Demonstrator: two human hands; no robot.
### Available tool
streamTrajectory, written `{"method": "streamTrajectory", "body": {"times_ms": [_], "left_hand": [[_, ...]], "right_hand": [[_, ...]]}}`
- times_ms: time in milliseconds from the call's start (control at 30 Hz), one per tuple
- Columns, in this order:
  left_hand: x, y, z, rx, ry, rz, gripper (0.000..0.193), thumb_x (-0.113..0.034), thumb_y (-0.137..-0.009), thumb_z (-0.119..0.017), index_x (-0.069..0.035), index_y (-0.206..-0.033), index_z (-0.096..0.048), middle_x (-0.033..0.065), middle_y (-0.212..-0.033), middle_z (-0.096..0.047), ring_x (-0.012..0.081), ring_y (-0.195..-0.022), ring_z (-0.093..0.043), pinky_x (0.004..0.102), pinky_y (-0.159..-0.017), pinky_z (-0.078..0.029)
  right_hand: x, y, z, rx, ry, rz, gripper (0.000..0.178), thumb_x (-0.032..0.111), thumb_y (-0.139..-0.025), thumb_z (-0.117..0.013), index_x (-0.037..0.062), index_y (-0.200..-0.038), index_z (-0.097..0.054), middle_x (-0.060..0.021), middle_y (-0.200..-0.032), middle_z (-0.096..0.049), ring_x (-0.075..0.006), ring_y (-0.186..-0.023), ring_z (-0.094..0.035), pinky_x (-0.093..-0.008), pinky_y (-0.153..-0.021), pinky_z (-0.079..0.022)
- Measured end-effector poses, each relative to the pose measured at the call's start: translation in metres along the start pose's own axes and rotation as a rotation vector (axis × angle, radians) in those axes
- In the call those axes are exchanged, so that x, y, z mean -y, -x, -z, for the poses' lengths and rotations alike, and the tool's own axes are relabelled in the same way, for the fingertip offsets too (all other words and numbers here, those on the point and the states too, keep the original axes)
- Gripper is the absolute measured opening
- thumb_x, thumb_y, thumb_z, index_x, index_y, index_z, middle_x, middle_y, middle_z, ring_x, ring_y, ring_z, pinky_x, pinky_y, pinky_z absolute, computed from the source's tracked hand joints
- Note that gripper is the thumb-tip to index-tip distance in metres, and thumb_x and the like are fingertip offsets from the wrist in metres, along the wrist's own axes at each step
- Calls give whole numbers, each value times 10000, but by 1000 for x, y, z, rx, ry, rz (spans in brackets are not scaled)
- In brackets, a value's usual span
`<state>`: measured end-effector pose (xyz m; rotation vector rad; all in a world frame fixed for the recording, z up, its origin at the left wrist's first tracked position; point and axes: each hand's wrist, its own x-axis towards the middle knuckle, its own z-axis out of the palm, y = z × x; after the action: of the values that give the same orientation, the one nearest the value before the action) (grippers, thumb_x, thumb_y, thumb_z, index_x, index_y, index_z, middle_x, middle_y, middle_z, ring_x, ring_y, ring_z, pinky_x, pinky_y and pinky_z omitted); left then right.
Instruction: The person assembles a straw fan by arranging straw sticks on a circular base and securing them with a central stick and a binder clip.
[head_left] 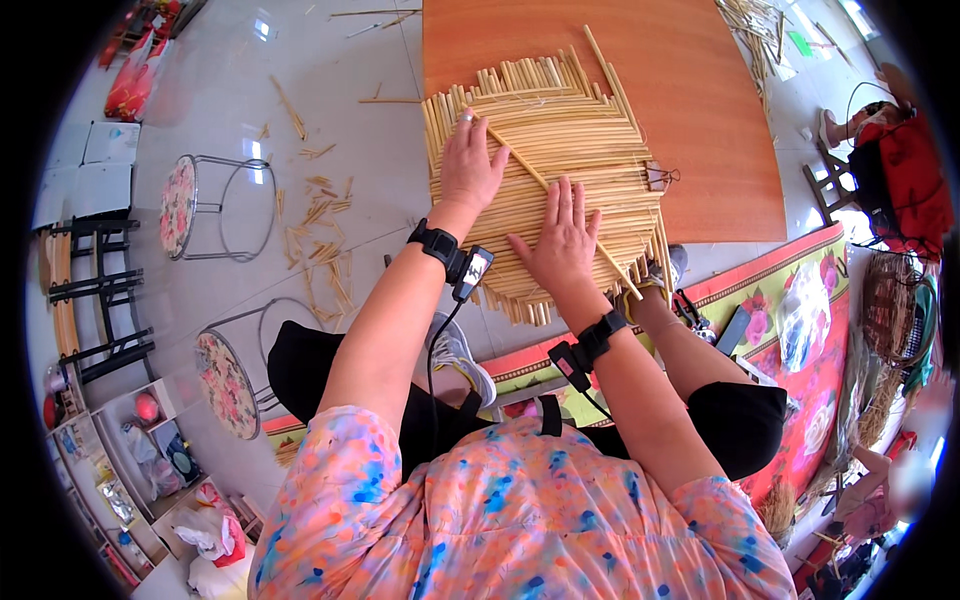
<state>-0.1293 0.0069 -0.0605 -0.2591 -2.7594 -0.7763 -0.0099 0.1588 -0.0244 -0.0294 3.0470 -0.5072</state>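
Observation:
A woven panel of straw-coloured stalks (590,140) lies on the near left part of an orange-brown wooden board, its stalk ends sticking out unevenly. One loose stalk (518,160) runs slantwise across its top, from the upper left to the lower right. My left hand (472,168), a ring on one finger, rests open on the panel with its fingertips at the upper end of that stalk. Lower and to the right, my right hand (563,245) lies open, fingers stretched out over the stalk's middle. A metal binder clip (660,177) grips the panel's right edge.
The wooden board (720,130) reaches away to the right. Cut stalk pieces (322,215) litter the tiled floor at left, near two round flowered stools (180,207). A red flowered mat (760,370) lies at right. Other people (895,190) sit along the right side.

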Motion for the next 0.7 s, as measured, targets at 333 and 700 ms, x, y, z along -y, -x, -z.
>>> {"method": "streamTrajectory", "body": {"times_ms": [333,700], "left_hand": [[-38,26,25,162,-112,-274,520,-298,-876,-628,-63,-1322,-502,160,-1443,-398,316,-1308,-409,466,-1053,-348],[-42,36,1,67,-3,-327,491,-271,-817,-700,-31,-1213,-538,168,-1336,-493,326,-1270,-445,445,-1011,-381]], "right_hand": [[-5,0,-3,-15,-63,11,997,598,-785,-624,-21,-1473,-253,-175,-1563,-197,-335,-1464,-125,-579,-1145,-114],[-5,0,-3,-14,-45,-26,957,532,-764,-645,-11,-1467,-288,-170,-1560,-212,-333,-1460,-148,-595,-1134,-138]]}}
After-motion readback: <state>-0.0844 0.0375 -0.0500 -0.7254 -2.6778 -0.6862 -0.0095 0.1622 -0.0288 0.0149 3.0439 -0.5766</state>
